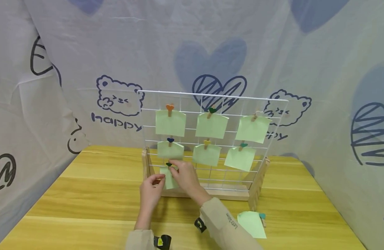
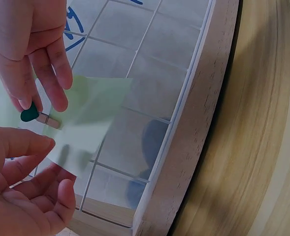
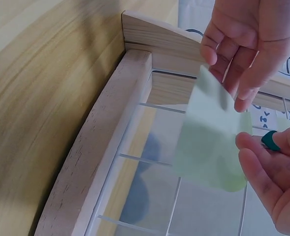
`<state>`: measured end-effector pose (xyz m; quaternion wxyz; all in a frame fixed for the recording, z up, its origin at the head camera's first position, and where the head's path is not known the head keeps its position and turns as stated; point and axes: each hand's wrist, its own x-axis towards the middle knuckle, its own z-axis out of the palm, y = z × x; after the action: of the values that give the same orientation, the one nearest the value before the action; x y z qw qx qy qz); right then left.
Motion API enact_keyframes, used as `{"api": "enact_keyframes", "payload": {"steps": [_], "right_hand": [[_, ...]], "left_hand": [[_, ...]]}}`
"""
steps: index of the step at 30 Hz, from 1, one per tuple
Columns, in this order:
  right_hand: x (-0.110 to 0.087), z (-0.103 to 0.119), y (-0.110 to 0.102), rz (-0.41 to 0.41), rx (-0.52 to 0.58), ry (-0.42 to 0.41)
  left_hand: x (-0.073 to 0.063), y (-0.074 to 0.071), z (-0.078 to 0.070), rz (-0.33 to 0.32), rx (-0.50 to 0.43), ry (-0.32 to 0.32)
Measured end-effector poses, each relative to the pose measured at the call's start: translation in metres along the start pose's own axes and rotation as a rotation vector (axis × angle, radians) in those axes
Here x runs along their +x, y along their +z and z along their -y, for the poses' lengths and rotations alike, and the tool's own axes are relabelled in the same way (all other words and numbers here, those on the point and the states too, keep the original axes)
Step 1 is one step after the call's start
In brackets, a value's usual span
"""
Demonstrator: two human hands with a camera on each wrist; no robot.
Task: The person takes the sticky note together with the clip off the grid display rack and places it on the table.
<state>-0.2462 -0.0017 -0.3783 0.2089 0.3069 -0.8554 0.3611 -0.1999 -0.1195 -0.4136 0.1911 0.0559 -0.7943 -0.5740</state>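
Note:
My right hand (image 1: 186,175) pinches a small wooden clothespin with a dark green heart (image 2: 30,112), whose wooden end (image 2: 51,122) overlaps the top of a pale green sticky note (image 1: 169,178). My left hand (image 1: 151,192) pinches the note's left edge between thumb and fingers, just below the clothespin. The note lies against the lower left of a white wire grid (image 1: 212,94). In the right wrist view, the left hand (image 3: 248,49) is above and the right hand (image 3: 282,172) holds the green heart (image 3: 270,140) at right.
Two rows of sticky notes hang on the grid by heart clothespins, among them an orange one (image 1: 170,107) and a yellow one (image 1: 206,142). A wooden base (image 1: 229,194) supports the grid. At right on the table (image 1: 95,194) lie another note (image 1: 251,224) and a teal heart clothespin (image 1: 262,216).

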Motion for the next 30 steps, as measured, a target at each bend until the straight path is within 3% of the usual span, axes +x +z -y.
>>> {"api": "enact_keyframes", "payload": {"steps": [5,12,21,30], "right_hand": [[0.0004,-0.0006,-0.0006,-0.024,-0.023,0.003],[0.0024,-0.0012,-0.0003,-0.033,-0.021,0.005],[0.0040,-0.0004,-0.0009,-0.026,-0.018,0.043],[0.0048,-0.0003,0.0013,-0.019,-0.122,-0.017]], "left_hand": [[-0.0003,0.0015,-0.0012,-0.010,0.019,0.012],[0.0018,0.0021,-0.0017,-0.024,0.018,-0.038],[0.0030,0.0024,-0.0003,-0.022,0.008,-0.044],[0.0045,0.0008,-0.0001,-0.018,0.001,-0.026]]}}
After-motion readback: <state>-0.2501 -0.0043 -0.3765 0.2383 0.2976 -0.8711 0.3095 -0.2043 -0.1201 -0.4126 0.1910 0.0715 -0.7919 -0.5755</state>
